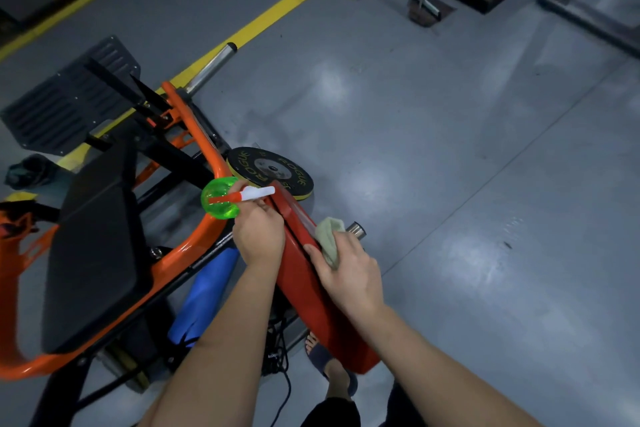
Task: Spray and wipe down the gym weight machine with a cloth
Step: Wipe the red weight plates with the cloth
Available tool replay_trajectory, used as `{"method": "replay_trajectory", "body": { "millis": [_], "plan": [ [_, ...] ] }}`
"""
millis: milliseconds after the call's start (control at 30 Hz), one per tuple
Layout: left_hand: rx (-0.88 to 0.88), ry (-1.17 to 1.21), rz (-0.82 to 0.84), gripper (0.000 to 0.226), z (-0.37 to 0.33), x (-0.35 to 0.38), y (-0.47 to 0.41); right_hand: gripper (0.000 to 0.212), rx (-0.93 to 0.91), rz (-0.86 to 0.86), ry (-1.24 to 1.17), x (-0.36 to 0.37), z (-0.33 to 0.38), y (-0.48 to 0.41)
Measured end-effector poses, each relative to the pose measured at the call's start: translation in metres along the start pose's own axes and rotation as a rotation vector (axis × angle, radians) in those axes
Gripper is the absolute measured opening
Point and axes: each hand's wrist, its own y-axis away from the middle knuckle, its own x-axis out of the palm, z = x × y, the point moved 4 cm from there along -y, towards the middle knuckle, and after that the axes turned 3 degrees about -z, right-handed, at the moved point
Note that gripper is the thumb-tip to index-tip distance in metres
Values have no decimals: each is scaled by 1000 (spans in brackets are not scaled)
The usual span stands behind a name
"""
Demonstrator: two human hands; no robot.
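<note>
Against the red plate (pixel 311 284) on the weight machine (pixel 194 239), the right hand (pixel 349 274) presses a gripped cloth (pixel 330 236) while the left hand (pixel 258 236) beside it clutches the green spray bottle (pixel 220 199).

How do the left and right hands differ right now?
The left hand grips the green spray bottle; the right hand holds the pale cloth. The left hand sits left of the red part, the right hand on its right side. Both grip something.

Spray bottle (pixel 220 202) tinted translucent green, nozzle red-white. Cloth (pixel 330 236) pale green, red plate (pixel 304 274) under it. Frame (pixel 194 135) painted orange, pad (pixel 100 246) black at 9 o'clock. Floor (pixel 450 149) grey, striped yellow at 11 o'clock.
</note>
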Motion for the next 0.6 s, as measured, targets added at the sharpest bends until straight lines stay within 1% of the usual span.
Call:
{"method": "replay_trajectory", "body": {
  "millis": [100,267,367,467,533,600],
  "plan": [
    [-7,22,8,28,1,-1,-3,69,5,87,68,3,10,-12],
    [-18,30,12,32,-1,-1,-5,54,41,214,69,12,38,-47],
    [-59,69,15,30,1,-1,-7,49,117,288,36,23,55,-74],
    [-49,127,-42,35,6,-1,-6,44,240,340,-42,43,66,-105],
    [-40,147,-60,38,8,0,-4,36,304,427,-132,62,72,-126],
    [-30,134,-75,37,9,2,-2,37,318,525,-248,78,67,-141]
  ]
}}
